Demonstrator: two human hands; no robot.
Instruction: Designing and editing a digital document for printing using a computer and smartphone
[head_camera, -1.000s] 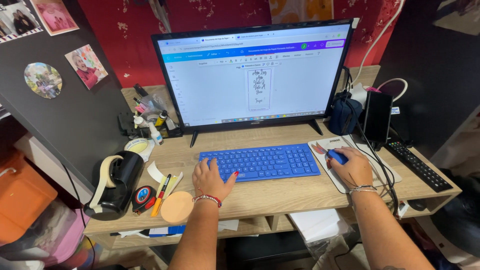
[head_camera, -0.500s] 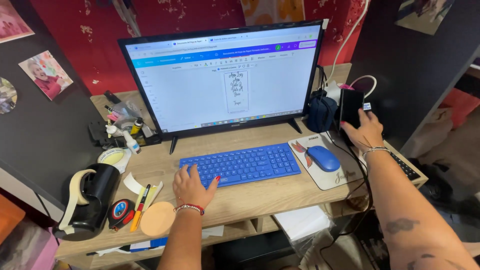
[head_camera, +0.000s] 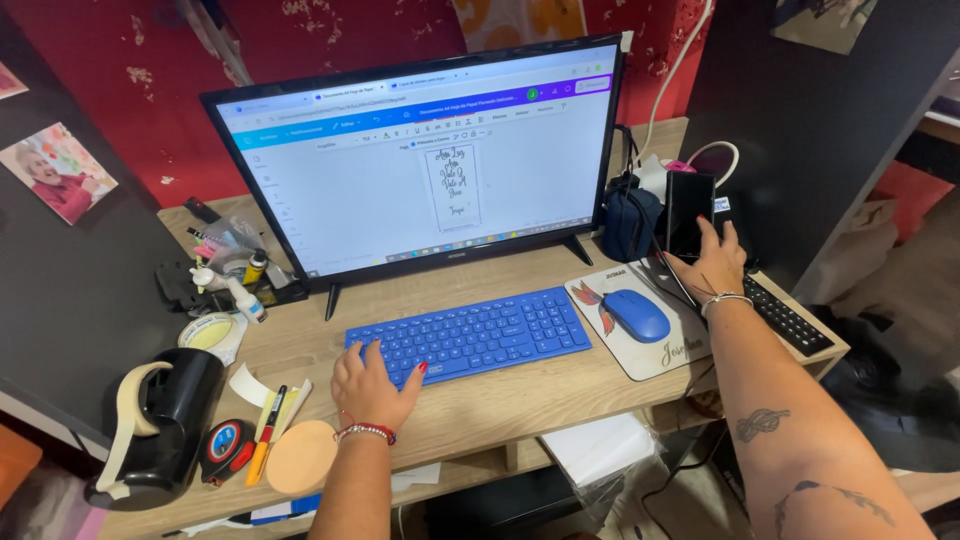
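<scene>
Left hand (head_camera: 372, 385) lying flat, fingers loosely spread, on the near left corner of the blue keyboard (head_camera: 468, 335), beaded bracelet at the wrist; right hand (head_camera: 714, 262) stretched out well to the right of the keyboard, fingers open and touching the lower edge of the black phone (head_camera: 688, 212) propped upright by the dark pouch (head_camera: 631, 222), gripping nothing. Phone dark-screened, slim, rectangular, right of the keyboard past the blue mouse (head_camera: 637, 315) on its pale butterfly-printed pad (head_camera: 660, 350). Left of the keyboard, a black tape dispenser (head_camera: 160, 425), a round tape measure (head_camera: 224, 447) and a round peach sponge (head_camera: 302, 456)
</scene>
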